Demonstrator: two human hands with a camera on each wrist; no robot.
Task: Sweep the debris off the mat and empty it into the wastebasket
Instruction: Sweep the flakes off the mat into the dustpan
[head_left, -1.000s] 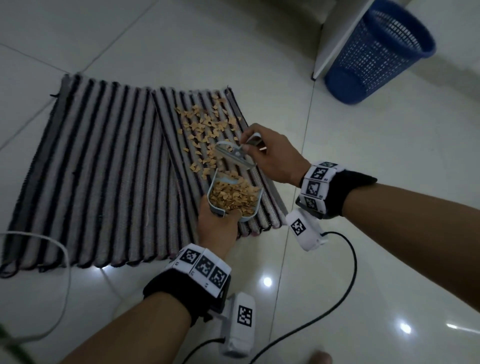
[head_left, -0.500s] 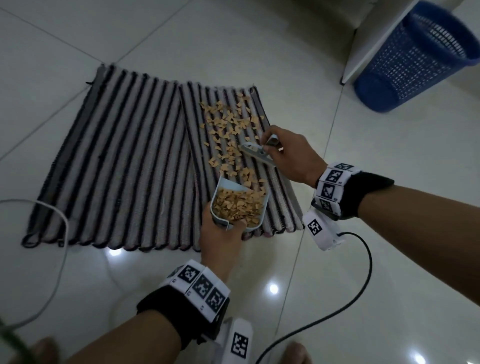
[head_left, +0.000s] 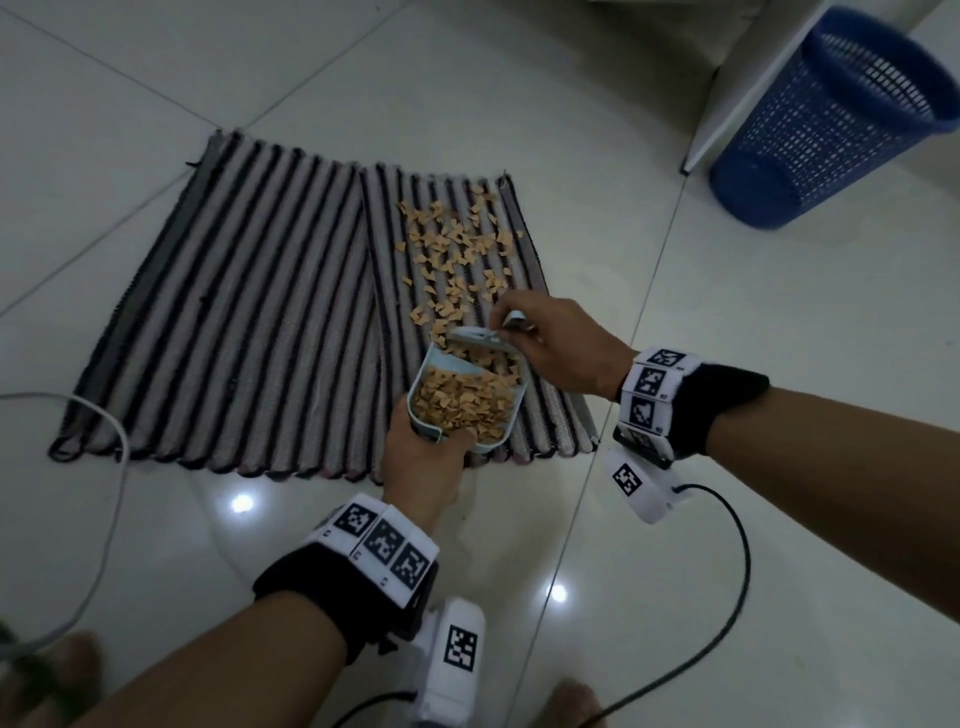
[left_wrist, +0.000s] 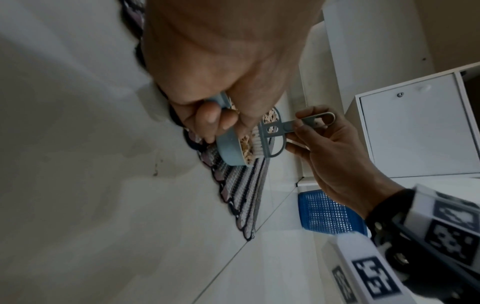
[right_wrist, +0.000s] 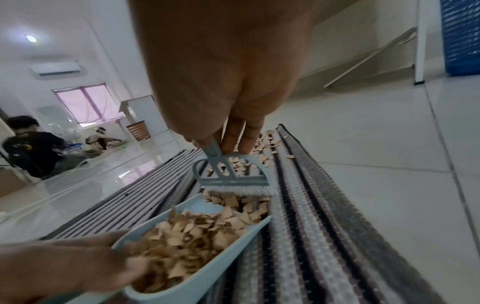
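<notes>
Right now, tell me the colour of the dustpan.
Light blue. The dustpan shows best in the right wrist view, held by the left hand.

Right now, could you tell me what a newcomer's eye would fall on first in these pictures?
The two hands meet at the striped mat's near right corner: the left hand holds a pale blue dustpan heaped with tan debris, and the right hand sets a small brush at its mouth. More scraps litter the mat beyond; a blue wastebasket stands far right.
</notes>
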